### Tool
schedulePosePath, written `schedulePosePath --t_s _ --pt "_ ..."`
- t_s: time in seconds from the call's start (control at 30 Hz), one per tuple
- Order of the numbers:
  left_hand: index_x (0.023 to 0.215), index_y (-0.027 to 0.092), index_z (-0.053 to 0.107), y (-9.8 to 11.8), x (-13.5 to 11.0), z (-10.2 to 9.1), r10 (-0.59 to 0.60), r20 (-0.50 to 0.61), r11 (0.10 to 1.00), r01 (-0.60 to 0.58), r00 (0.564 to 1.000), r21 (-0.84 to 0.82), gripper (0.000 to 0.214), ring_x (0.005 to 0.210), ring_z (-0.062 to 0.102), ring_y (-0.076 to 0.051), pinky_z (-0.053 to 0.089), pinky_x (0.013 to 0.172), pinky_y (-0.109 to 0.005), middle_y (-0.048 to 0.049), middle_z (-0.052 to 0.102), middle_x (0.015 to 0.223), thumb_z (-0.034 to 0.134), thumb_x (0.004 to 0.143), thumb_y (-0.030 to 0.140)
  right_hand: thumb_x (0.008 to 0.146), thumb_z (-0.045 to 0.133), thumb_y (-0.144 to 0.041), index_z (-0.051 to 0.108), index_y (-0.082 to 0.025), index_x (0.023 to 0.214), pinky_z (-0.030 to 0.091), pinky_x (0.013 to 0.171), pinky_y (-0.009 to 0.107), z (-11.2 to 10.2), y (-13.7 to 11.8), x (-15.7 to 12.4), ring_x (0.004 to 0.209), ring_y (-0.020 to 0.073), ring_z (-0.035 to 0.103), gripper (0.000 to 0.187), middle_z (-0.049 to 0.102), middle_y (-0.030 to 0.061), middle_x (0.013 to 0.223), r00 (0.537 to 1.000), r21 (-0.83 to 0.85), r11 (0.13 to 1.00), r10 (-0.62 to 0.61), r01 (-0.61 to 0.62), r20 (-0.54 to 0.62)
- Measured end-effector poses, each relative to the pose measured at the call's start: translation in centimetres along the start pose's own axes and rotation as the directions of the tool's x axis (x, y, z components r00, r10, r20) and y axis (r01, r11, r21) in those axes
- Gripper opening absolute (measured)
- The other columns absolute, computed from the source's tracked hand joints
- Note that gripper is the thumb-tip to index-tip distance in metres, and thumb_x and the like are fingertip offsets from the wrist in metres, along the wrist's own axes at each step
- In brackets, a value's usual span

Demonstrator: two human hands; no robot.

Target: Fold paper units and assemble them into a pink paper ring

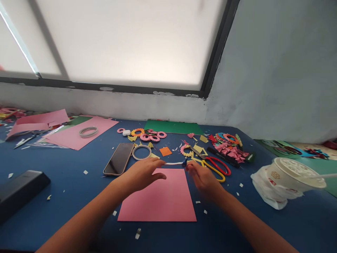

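Observation:
A pink sheet of paper [160,200] lies flat on the blue table in front of me. Above its far edge, a thin white strip [173,163] stretches between my hands, with a small dark blue piece [184,162] at its right end. My right hand [204,176] is closed on this blue piece, whose kind I cannot make out. My left hand [146,173] hovers over the sheet's far left part, fingers stretched and thumb apart. Its fingertips reach the strip's left end; whether they touch it is unclear. Red-and-yellow-handled scissors [216,167] lie just beyond my right hand.
A phone [119,159] and a tape roll [141,153] lie left of centre. Paper rings [154,136] and a pile of cutouts [231,147] sit farther back. A lidded cup [288,179] stands right, a black object [23,189] left. White scraps dot the table.

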State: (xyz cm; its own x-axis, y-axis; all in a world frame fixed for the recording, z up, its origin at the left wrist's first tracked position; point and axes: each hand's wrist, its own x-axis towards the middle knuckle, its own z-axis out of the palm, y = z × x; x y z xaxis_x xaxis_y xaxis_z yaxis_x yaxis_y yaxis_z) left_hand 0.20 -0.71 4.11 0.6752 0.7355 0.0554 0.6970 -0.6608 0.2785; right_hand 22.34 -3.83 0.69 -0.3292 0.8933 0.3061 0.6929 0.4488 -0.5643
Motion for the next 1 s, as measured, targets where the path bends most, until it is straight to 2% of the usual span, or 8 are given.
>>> schedulePosePath --t_s 0.13,0.23,0.33,0.47,0.57,0.67,0.77,1.0 --pt "0.115 0.017 0.052 -2.0 -0.2 0.0 -0.146 0.042 0.989 0.145 0.988 0.026 0.048 0.101 0.054 -0.029 0.043 0.078 -0.036 -0.0122 0.056 0.115 0.061 0.076 0.044 0.093 0.024 -0.042 0.044 -0.02 0.083 0.029 0.048 0.025 -1.0 2.7 1.1 0.049 0.0153 0.046 0.031 0.043 -0.0035 0.054 0.976 -0.041 0.988 0.142 -0.151 -0.167" --pt "0.101 0.016 0.059 -3.2 -0.1 0.6 -0.234 0.115 0.972 0.232 0.965 0.028 0.044 0.087 0.058 -0.03 0.043 0.066 -0.033 -0.0116 0.06 0.101 0.066 0.068 0.045 0.091 0.029 -0.042 0.046 -0.021 0.077 0.03 0.049 0.025 -1.7 4.2 1.6 0.05 0.0153 0.045 0.03 0.044 -0.0031 0.054 0.973 -0.06 0.985 0.152 -0.165 -0.171" --pt "0.101 0.018 0.056 -3.9 0.2 1.1 -0.281 0.144 0.959 0.283 0.949 0.004 0.044 0.081 0.059 -0.026 0.041 0.059 -0.029 -0.0085 0.062 0.093 0.064 0.068 0.046 0.09 0.034 -0.038 0.049 -0.02 0.075 0.035 0.054 0.026 -1.6 5.0 1.9 0.058 0.0165 0.051 0.028 0.054 0.0006 0.064 0.979 -0.073 0.985 0.143 -0.155 -0.147" --pt "0.086 0.018 0.059 -4.3 0.6 1.3 -0.284 0.168 0.955 0.294 0.944 -0.035 0.038 0.076 0.057 -0.024 0.037 0.055 -0.027 -0.006 0.062 0.086 0.066 0.064 0.049 0.088 0.035 -0.029 0.052 -0.019 0.094 0.041 0.062 0.029 -0.9 5.9 2.0 0.07 0.0192 0.058 0.02 0.062 0.0052 0.079 0.977 -0.067 0.983 0.159 -0.17 -0.142" --pt "0.07 0.019 0.059 -4.1 0.7 1.3 -0.25 0.201 0.96 0.27 0.947 -0.078 0.026 0.071 0.056 -0.02 0.034 0.054 -0.026 -0.0027 0.061 0.076 0.065 0.066 0.044 0.087 0.036 -0.028 0.053 -0.019 0.095 0.042 0.064 0.029 -0.7 6.2 2.1 0.073 0.02 0.06 0.021 0.063 0.0057 0.081 0.981 -0.08 0.982 0.161 -0.17 -0.113" --pt "0.082 0.019 0.059 -3.8 0.5 1.4 -0.253 0.177 0.955 0.275 0.951 -0.114 0.025 0.081 0.056 -0.021 0.037 0.06 -0.026 -0.0038 0.061 0.089 0.065 0.067 0.038 0.088 0.036 -0.03 0.055 -0.018 0.094 0.041 0.064 0.029 -0.5 6.0 2.0 0.074 0.021 0.06 0.023 0.064 0.0069 0.082 0.982 -0.114 0.977 0.169 -0.178 -0.083" --pt "0.1 0.019 0.055 -3.7 0.5 1.5 -0.292 0.164 0.94 0.314 0.942 -0.134 0.042 0.087 0.055 -0.024 0.038 0.062 -0.027 -0.0065 0.059 0.099 0.067 0.064 0.038 0.088 0.038 -0.032 0.055 -0.016 0.1 0.04 0.061 0.029 -0.4 5.5 1.9 0.072 0.0218 0.061 0.026 0.065 0.0078 0.079 0.978 -0.14 0.968 0.204 -0.209 -0.051" --pt "0.09 0.018 0.059 -3.7 1.0 1.9 -0.268 0.232 0.934 0.311 0.935 -0.175 0.031 0.073 0.057 -0.018 0.037 0.053 -0.023 -0.0019 0.06 0.083 0.067 0.065 0.035 0.088 0.042 -0.04 0.061 -0.017 0.103 0.041 0.06 0.028 -0.6 5.1 1.7 0.071 0.0223 0.063 0.033 0.068 0.0076 0.079 0.977 -0.14 0.969 0.209 -0.202 0.036"
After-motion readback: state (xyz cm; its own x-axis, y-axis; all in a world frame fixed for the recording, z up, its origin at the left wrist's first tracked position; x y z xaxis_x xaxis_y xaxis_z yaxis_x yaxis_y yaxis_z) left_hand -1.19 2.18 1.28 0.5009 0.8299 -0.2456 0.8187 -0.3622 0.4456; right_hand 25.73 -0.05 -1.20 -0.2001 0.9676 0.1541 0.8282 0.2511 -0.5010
